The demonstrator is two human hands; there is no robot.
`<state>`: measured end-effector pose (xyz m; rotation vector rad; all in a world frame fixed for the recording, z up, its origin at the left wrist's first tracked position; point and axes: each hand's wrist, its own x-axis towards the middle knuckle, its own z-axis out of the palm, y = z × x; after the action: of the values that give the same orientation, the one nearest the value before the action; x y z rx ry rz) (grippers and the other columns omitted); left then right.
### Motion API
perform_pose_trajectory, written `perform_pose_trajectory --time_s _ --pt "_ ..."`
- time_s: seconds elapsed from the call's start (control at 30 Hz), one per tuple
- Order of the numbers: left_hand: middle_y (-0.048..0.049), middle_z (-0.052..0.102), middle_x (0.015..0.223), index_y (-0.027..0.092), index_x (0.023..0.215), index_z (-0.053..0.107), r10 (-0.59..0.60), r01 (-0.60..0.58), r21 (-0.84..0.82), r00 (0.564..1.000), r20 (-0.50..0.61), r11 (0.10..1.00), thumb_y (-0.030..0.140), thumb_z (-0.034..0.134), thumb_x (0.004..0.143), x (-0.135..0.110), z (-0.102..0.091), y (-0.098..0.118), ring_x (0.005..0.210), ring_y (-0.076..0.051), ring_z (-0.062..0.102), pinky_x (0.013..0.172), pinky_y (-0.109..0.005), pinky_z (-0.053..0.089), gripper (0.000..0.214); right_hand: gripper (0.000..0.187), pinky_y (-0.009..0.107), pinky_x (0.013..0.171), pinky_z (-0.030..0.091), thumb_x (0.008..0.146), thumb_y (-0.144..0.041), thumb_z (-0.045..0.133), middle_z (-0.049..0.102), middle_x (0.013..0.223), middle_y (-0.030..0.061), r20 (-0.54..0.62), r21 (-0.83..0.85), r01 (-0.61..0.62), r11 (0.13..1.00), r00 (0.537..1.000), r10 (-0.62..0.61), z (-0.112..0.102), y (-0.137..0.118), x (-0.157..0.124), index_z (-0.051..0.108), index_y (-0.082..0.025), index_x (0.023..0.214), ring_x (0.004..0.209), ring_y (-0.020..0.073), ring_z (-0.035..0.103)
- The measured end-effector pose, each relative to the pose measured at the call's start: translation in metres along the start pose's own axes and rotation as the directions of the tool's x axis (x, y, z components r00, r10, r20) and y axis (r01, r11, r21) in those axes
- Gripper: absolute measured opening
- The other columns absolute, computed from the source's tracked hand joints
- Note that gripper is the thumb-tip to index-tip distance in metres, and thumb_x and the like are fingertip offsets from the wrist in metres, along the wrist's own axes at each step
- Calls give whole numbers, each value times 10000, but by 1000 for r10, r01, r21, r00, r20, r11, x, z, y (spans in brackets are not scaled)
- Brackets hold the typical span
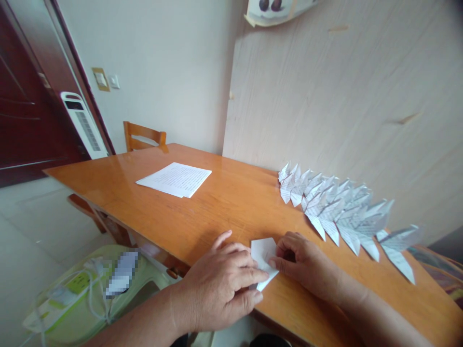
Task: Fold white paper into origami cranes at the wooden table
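Observation:
A small folded piece of white paper [263, 253] lies near the front edge of the wooden table [231, 202]. My left hand [231, 277] rests over its left side, fingers spread, the fingertips pressing on the paper. At the paper's right edge, my right hand [304, 262] is closed, with thumb and forefinger pinching it. Beyond my right hand stand rows of folded paper pieces [333, 202] with pointed tips and printed text. One of these folded pieces [400, 246] sits apart at the near right end.
A stack of printed sheets [175, 178] lies on the table's far left part. A wooden chair [144, 135] stands behind the table. Below left, a pale green stool [144, 274] carries a power strip [61, 299] and cables. A wooden board [325, 96] rises along the table's back side.

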<state>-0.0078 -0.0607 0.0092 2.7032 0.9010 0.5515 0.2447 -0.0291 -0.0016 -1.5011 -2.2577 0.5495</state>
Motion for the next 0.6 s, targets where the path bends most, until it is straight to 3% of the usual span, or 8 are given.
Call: perform_pose_trajectory --time_s 0.37,0.6 --pt "21 674 1145 359 1200 659 -26 27 -23 999 21 999 363 531 978 1 0 -1 1086 -221 559 1167 -580 146 255 173 297 651 399 827 -330 683 605 777 8 17 -11 -22 1000 1000 22 -2 -1 3 562 -231 754 727 179 533" --pt "13 681 1048 336 1122 681 -56 61 -48 995 87 997 287 511 985 8 -12 2 1047 -217 572 1149 -604 160 223 181 291 635 382 817 -318 688 598 763 0 18 -15 -14 1000 1000 14 -2 -2 3 551 -226 744 716 171 516"
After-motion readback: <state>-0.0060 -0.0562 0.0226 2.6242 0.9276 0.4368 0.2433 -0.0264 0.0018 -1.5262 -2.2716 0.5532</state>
